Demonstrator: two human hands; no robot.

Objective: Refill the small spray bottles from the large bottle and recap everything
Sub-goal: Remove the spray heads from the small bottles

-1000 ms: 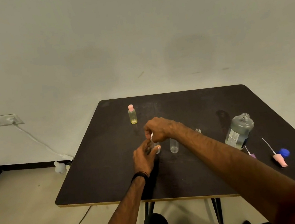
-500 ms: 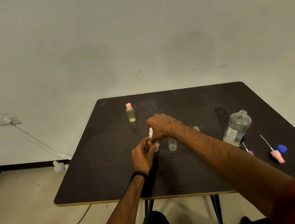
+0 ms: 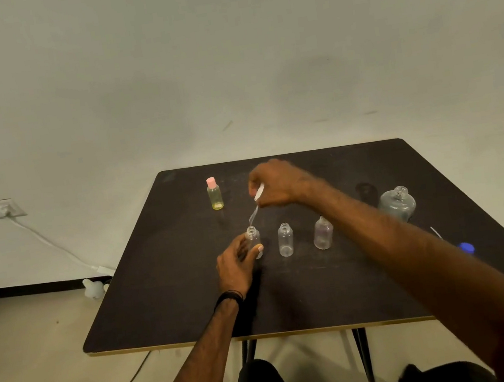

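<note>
Three small clear bottles stand uncapped in a row mid-table. My left hand grips the leftmost small bottle at its base. My right hand holds that bottle's white spray top lifted above it, its thin tube hanging down toward the open neck. The middle small bottle and the right small bottle stand free. The large clear bottle stands uncapped at the right, partly behind my right forearm.
A yellow-tinted bottle with a pink cap stands at the back left of the black table. A blue cap and a thin spray tube lie at the right edge. A cable runs across the floor on the left.
My right hand has lifted the white spray top up and away from the leftmost small bottle, pulling its tube out. My left hand has stayed on the bottle.
</note>
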